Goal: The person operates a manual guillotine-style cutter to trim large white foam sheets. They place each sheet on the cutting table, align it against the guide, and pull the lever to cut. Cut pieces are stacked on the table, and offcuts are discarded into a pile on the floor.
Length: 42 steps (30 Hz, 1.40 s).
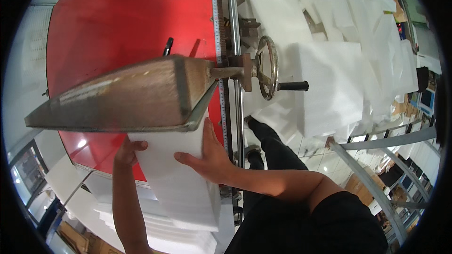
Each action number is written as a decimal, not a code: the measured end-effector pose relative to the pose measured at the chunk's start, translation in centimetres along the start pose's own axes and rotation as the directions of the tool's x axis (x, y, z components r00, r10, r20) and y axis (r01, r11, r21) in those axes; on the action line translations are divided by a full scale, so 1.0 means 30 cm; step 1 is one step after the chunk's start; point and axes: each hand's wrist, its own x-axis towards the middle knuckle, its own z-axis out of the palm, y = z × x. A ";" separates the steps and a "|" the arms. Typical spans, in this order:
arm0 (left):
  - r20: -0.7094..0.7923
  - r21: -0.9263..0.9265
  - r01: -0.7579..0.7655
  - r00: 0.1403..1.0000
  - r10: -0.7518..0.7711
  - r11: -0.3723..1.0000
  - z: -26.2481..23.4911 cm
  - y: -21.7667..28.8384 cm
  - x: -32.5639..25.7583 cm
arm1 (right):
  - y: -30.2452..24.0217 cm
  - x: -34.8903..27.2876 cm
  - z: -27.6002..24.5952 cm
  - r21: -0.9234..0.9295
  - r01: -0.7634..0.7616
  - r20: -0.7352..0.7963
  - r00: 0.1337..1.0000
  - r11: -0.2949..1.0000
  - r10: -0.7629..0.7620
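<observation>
A thick white foam block (181, 178) lies in front of me, its far end against a large worn metal guide (117, 99) on the red table. My left hand (127, 151) grips the block's left edge, with the thumb lying toward its top. On the right side, my right hand (212, 160) presses along the block close to the guide, fingers pointing away from me and thumb on the top face. Both hands hold the block between them. The guide hides the block's far end, and part of the left fingers is out of sight.
The red table (132, 14) has a measuring strip (216, 23) and a metal rail (234, 28) along its right side. A handwheel (267, 68) with a black handle juts out there. White foam pieces (329, 84) pile up at right, beyond a curved metal railing (372, 188). More foam sheets (155, 230) lie near me.
</observation>
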 end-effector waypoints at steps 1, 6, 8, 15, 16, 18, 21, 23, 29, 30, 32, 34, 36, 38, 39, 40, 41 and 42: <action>-0.033 0.000 0.005 0.999 -0.005 1.000 -0.060 -0.027 0.009 | 0.003 -0.002 0.000 -0.024 0.002 -0.016 1.000 1.000 -0.003; -0.169 -0.078 -0.037 0.985 0.023 0.996 -0.166 -0.125 0.017 | 0.022 0.012 0.015 -0.190 0.224 -0.118 0.961 0.956 -0.249; -0.154 0.123 -0.101 0.981 0.120 0.987 -0.057 -0.061 0.006 | 0.009 -0.002 0.003 -0.361 0.288 -0.179 0.912 0.887 -0.369; -0.234 0.623 -0.351 0.768 0.595 0.699 0.159 0.027 -0.013 | -0.260 -0.045 0.074 -0.570 0.799 0.413 0.480 0.192 -0.774; -0.301 0.718 -0.285 0.695 0.653 0.635 0.186 0.026 -0.038 | -0.265 0.000 0.116 -0.547 0.824 0.510 0.468 0.147 -0.722; -0.439 0.718 -0.240 0.572 0.693 0.653 0.190 0.003 -0.134 | -0.279 0.064 0.133 -0.617 0.779 0.660 0.437 -0.110 -0.611; -0.668 0.415 -0.405 0.473 0.575 0.815 0.121 -0.160 -0.340 | -0.248 0.154 0.106 -0.692 0.633 0.703 0.481 -0.348 -0.523; -0.818 0.151 -0.557 0.393 0.420 0.816 0.085 -0.398 -0.515 | -0.244 0.186 0.073 -0.659 0.624 0.740 0.440 -0.420 -0.509; -0.899 -0.263 -0.414 0.432 -0.066 0.871 0.371 -1.135 -0.638 | -0.249 0.247 0.004 -0.621 0.554 0.784 0.445 -0.554 -0.433; -0.847 -0.369 -0.470 0.525 -0.082 0.802 0.443 -1.181 -0.606 | -0.250 0.253 0.008 -0.611 0.559 0.792 0.444 -0.561 -0.420; -0.780 -0.471 -0.596 0.626 0.008 0.651 0.506 -1.156 -0.588 | -0.253 0.248 0.037 -0.600 0.560 0.799 0.451 -0.571 -0.397; -0.789 -0.472 -0.677 0.611 0.072 0.565 0.558 -1.118 -0.559 | -0.255 0.260 0.024 -0.594 0.571 0.804 0.452 -0.566 -0.387; -0.817 -0.463 -0.687 0.576 0.031 0.560 0.577 -1.125 -0.508 | -0.256 0.280 0.015 -0.587 0.595 0.809 0.448 -0.548 -0.380; -0.817 -0.445 -0.677 0.576 0.044 0.586 0.571 -1.140 -0.498 | -0.254 0.297 0.018 -0.570 0.593 0.822 0.427 -0.569 -0.377; -0.814 -0.438 -0.666 0.579 0.048 0.603 0.571 -1.147 -0.498 | -0.253 0.299 0.018 -0.563 0.594 0.826 0.422 -0.575 -0.374; -0.810 -0.440 -0.659 0.584 0.046 0.610 0.570 -1.145 -0.494 | -0.262 0.303 0.016 -0.557 0.593 0.830 0.419 -0.582 -0.369; -0.809 -0.434 -0.648 0.586 0.047 0.626 0.562 -1.146 -0.495 | -0.259 0.306 0.015 -0.558 0.595 0.830 0.416 -0.579 -0.372; -0.806 -0.427 -0.636 0.589 0.048 0.642 0.562 -1.146 -0.497 | -0.255 0.309 0.011 -0.560 0.596 0.829 0.415 -0.576 -0.376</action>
